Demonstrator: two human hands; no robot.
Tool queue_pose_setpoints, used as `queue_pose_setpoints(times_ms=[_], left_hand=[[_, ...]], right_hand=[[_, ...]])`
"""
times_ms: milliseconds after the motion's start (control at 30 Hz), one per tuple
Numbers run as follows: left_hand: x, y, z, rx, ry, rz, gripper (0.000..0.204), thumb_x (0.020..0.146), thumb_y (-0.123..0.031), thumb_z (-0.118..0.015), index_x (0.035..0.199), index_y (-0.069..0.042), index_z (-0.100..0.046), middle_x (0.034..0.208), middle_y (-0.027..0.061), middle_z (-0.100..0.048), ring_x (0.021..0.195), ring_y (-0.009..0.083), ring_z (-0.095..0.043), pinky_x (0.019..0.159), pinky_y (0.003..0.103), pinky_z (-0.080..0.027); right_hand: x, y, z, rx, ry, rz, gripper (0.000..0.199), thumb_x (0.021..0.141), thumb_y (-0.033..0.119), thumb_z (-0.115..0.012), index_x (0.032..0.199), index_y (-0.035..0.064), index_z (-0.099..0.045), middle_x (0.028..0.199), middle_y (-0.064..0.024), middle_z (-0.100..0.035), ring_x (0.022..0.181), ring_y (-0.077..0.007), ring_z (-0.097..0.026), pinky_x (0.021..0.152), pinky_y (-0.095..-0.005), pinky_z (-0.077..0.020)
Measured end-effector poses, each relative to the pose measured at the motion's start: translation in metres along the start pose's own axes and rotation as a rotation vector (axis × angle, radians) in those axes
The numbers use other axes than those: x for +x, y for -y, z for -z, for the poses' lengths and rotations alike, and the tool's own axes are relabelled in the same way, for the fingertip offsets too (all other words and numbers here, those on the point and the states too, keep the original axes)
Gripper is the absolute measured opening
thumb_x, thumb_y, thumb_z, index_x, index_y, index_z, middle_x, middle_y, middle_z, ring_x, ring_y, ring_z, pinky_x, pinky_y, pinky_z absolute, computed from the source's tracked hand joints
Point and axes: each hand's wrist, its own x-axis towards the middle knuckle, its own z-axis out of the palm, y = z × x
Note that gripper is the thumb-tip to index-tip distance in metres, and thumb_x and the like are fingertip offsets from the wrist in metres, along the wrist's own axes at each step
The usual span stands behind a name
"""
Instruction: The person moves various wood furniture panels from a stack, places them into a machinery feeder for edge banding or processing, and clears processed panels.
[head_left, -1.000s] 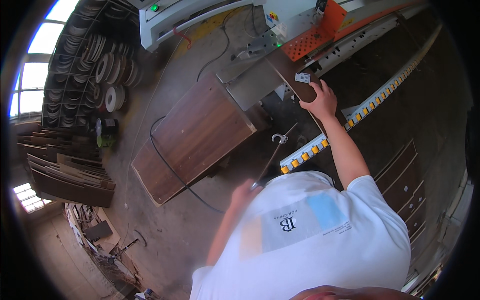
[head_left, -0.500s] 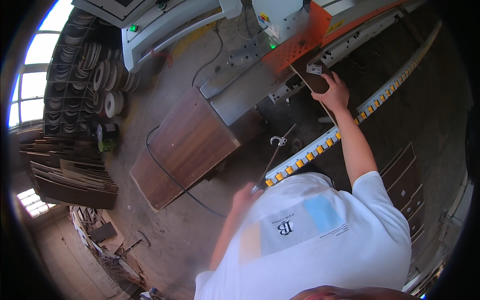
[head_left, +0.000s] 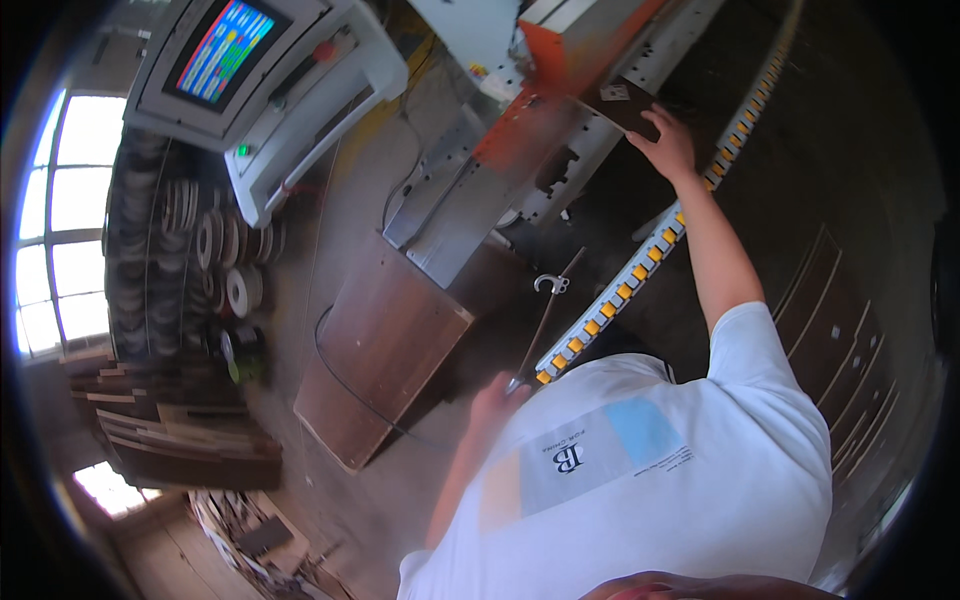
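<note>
At the orange-guarded machine, a dark brown board (head_left: pixel 640 98) with a white label lies partly under the guard. My right hand (head_left: pixel 668 148) is at the board's near end, thumb and fingers spread, fingertips against it. Low in front of my shirt, my left hand (head_left: pixel 492 404) is closed around the metal end of a thin rod (head_left: pixel 540 335). A pale hook-shaped piece (head_left: pixel 551 284) sits partway along this rod. The left fingers are partly blurred.
A rail with yellow rollers (head_left: pixel 625 291) curves past my body beneath my right arm. Left of the machine stand a brown wooden box (head_left: pixel 385 350) with a cable across it and a control panel (head_left: pixel 225 50). Stacked boards (head_left: pixel 180 430) stand at left, more boards (head_left: pixel 830 350) at right.
The view has turned, bringing the lit panel screen into sight. My right hand has moved from the board's side toward its near end, fingers more spread. The left hand keeps hold of the rod.
</note>
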Motion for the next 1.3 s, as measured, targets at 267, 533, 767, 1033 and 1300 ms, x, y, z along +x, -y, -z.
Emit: queue_pose_setpoints(times_ms=[267, 533, 767, 1033, 1300], left_hand=[[0.027, 0.011, 0.034, 0.515, 0.212, -0.187, 0.052, 0.091, -0.048, -0.071, 0.13, -0.014, -0.062, 0.113, 0.0202, -0.073, 0.108, 0.036, -0.07, 0.093, 0.045, -0.053], [0.078, 0.069, -0.003, 0.569, 0.504, -0.511, 0.042, 0.096, -0.04, -0.068, 0.117, -0.006, -0.059, 0.092, 0.0177, -0.069, 0.089, 0.0245, -0.069, 0.083, 0.037, -0.052], [-0.003, 0.012, -0.093, 0.974, 0.752, -0.798, 0.044, 0.1, -0.042, -0.059, 0.131, -0.011, -0.055, 0.125, 0.027, -0.065, 0.112, 0.0456, -0.066, 0.091, 0.052, -0.052], [-0.032, 0.04, -0.174, 1.082, 0.953, -0.875, 0.047, 0.102, -0.044, -0.054, 0.126, -0.005, -0.064, 0.12, 0.0262, -0.068, 0.112, 0.0418, -0.066, 0.095, 0.05, -0.051], [0.004, 0.085, -0.212, 1.196, 0.848, -1.327, 0.022, 0.092, -0.023, -0.059, 0.105, -0.007, -0.067, 0.093, 0.0231, -0.069, 0.083, 0.0425, -0.066, 0.071, 0.053, -0.054]], right_hand=[[-0.209, -0.002, 0.079, 1.252, -0.285, -0.605, 0.033, 0.103, 0.032, -0.062, 0.107, 0.0008, -0.073, 0.102, -0.0096, -0.075, 0.092, -0.0157, -0.072, 0.084, -0.0305, -0.0577], [-0.503, 0.084, 0.105, 1.041, -0.458, -1.101, 0.047, 0.105, 0.048, -0.054, 0.114, 0.0046, -0.07, 0.111, -0.0077, -0.073, 0.097, -0.0159, -0.069, 0.082, -0.0323, -0.0548], [-0.61, 0.199, 0.079, 1.3, -0.143, -1.187, 0.048, 0.104, 0.047, -0.053, 0.125, 0.0044, -0.064, 0.117, -0.0131, -0.073, 0.095, -0.0202, -0.069, 0.082, -0.0346, -0.0554], [-0.72, 0.179, 0.09, 1.268, -0.428, -1.302, 0.039, 0.102, 0.04, -0.059, 0.113, 0.003, -0.067, 0.107, -0.0138, -0.076, 0.093, -0.0229, -0.073, 0.077, -0.0361, -0.0583], [-0.963, 0.139, 0.05, 0.747, -0.54, -1.505, 0.029, 0.099, 0.032, -0.062, 0.108, 0.0058, -0.071, 0.09, -0.0064, -0.074, 0.071, -0.015, -0.069, 0.059, -0.0317, -0.0545]])
